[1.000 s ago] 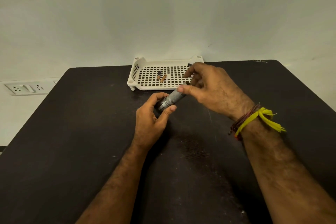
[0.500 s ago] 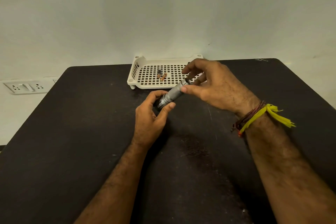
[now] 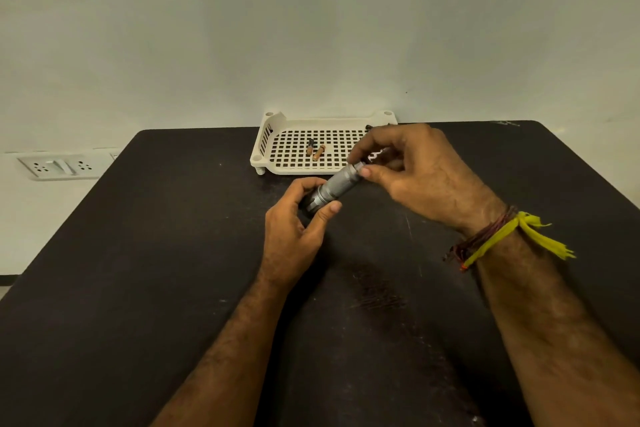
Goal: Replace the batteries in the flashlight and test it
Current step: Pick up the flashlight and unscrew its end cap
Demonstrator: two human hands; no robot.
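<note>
A small grey metal flashlight (image 3: 337, 185) is held slanted above the black table (image 3: 138, 270), its head low at the left and its tail up at the right. My left hand (image 3: 298, 225) grips the head end between thumb and fingers. My right hand (image 3: 412, 173) pinches the tail end with thumb and fingertips; what sits under those fingertips is hidden. Two small batteries (image 3: 316, 150), copper and black, lie in the white perforated tray (image 3: 270, 139) at the table's far edge.
The tray stands against the pale wall, its right part hidden behind my right hand. A white wall socket plate (image 3: 57, 166) sits left of the table. Coloured threads (image 3: 498, 236) are tied round my right wrist.
Both hands have stayed on the flashlight. My right fingers have shifted slightly at the tail end, and the flashlight has barely moved.
</note>
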